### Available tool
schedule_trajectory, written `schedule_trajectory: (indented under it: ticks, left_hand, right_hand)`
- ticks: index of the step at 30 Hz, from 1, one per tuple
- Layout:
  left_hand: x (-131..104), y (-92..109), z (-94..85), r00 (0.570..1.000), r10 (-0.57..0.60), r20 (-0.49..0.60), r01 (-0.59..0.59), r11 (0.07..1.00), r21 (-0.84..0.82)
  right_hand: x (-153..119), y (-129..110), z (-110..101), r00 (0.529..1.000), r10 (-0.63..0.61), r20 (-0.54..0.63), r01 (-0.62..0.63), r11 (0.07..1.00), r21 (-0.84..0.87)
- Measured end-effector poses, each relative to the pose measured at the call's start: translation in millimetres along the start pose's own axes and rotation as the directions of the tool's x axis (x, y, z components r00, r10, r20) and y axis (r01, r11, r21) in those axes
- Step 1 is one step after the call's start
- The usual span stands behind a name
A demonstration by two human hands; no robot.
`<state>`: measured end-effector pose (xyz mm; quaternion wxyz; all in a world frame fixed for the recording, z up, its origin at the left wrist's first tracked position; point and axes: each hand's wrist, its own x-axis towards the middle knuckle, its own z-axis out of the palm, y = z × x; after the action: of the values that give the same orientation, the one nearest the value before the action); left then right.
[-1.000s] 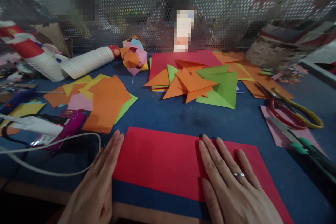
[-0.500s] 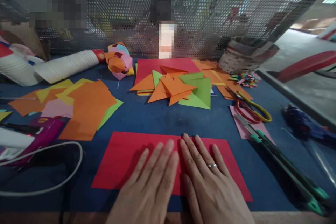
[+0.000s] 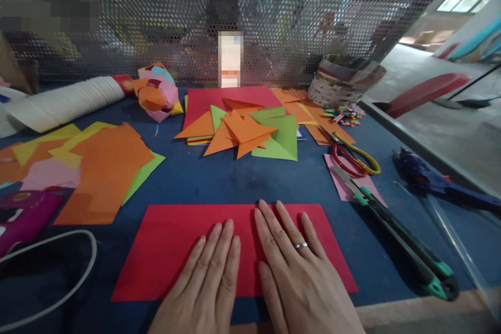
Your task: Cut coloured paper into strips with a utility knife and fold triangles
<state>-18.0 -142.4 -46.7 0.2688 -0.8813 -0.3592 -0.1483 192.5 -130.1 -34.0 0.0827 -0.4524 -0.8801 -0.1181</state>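
A red sheet of paper (image 3: 156, 250) lies flat near the front edge of the blue tabletop. My left hand (image 3: 209, 276) rests on its middle-left part, fingers stretched out and lying flat. On the right half, my right hand (image 3: 295, 266) presses flat too, its fingertips at the paper's far edge and a ring on one finger. A narrow strip of red shows between the two hands. Beyond the sheet sits a pile of folded orange paper pieces (image 3: 240, 130) with a green piece (image 3: 284, 138) on a red stack (image 3: 235, 96).
On the right are a utility knife (image 3: 403, 237), scissors (image 3: 354, 156) on pink paper and a blue glue gun (image 3: 438, 182). Orange and yellow paper (image 3: 104, 167), a purple device (image 3: 27, 214) and a white cable (image 3: 92, 261) lie left. A woven basket (image 3: 340, 81) stands behind.
The view has turned a little to the right, so things appear shifted left. My left hand has slid left and nearer on the red paper, widening the space between my hands.
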Motion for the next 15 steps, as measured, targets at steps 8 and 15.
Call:
schedule_trajectory:
  ticks: [8,15]
  left_hand:
    - [-44.6,-21.5,-9.6,0.999,-0.038,0.031,0.041,0.994,-0.106]
    - [-87.6,-36.8,-17.4,0.993,-0.087,0.083,0.100,0.980,-0.173]
  right_hand:
    - [-2.2,-4.2,-2.9,0.998,0.050,0.036,-0.052,0.997,0.051]
    - [-0.2,-6.6,-5.4,0.998,0.047,0.029,-0.047,0.999,0.022]
